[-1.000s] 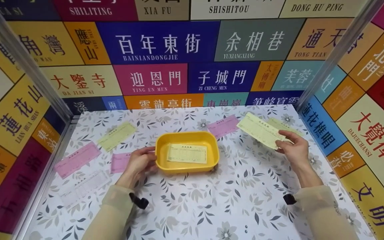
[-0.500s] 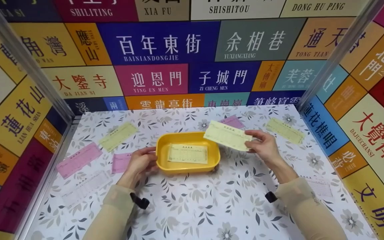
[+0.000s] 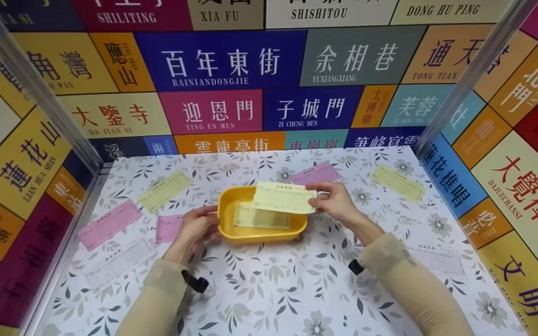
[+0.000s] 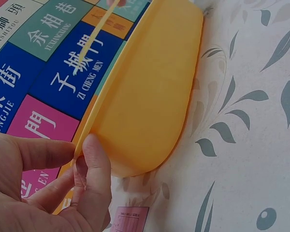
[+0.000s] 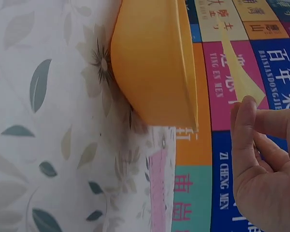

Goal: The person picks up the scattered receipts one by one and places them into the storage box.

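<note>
A yellow plastic basin stands mid-table with a pale yellow printed slip lying inside. My left hand pinches its left rim between thumb and fingers, as the left wrist view confirms. Above the basin's right half, a second pale yellow slip hangs from my right hand, pinched at its right end. The right wrist view shows this slip edge-on, raised above the rim, between thumb and forefinger. It partly hides the basin's far right corner and the slip below.
To the left lie a yellow-green slip, a pink slip, another pink slip partly behind my left hand, and a white slip. At right are a pink slip, a yellow-green slip and a white slip. Sign-printed walls enclose the table.
My right hand has carried the pale yellow slip leftward from the table's right side to above the basin. My left hand has stayed at the rim.
</note>
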The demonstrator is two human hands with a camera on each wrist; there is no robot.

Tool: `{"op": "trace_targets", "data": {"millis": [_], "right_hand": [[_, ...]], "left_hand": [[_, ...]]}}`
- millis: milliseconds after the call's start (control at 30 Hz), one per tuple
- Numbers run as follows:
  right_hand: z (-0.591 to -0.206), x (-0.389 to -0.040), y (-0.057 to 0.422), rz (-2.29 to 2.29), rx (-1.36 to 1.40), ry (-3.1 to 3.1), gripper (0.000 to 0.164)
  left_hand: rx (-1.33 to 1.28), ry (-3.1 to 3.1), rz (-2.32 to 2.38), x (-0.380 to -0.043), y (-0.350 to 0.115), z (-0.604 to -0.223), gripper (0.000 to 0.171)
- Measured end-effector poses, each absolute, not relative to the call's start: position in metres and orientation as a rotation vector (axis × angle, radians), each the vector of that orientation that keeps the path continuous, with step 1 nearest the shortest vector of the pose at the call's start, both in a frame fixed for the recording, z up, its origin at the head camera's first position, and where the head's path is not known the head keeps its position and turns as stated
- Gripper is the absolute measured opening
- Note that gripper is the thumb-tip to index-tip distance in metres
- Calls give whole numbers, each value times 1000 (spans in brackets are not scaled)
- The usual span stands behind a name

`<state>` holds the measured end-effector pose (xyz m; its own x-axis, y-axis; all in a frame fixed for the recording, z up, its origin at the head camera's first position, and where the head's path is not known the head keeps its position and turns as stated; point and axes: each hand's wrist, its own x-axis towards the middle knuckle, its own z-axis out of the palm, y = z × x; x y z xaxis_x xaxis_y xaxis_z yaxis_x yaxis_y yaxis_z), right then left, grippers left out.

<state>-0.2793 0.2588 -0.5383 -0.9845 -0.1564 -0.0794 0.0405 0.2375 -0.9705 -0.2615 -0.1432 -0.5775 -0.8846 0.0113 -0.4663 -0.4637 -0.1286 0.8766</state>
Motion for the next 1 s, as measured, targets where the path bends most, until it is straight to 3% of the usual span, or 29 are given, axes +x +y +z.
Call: {"op": "trace_targets", "data": {"millis": [433,1000], "right_hand": [[-549,-288,214,-1697,-189,2352,46],[-558,-295,188,-1586,-189,2373,46]], "left_hand": [[-512,1806,2072,-261,-143,-577,61],[-477,1842,2087,-261,-143,-578,56]]}}
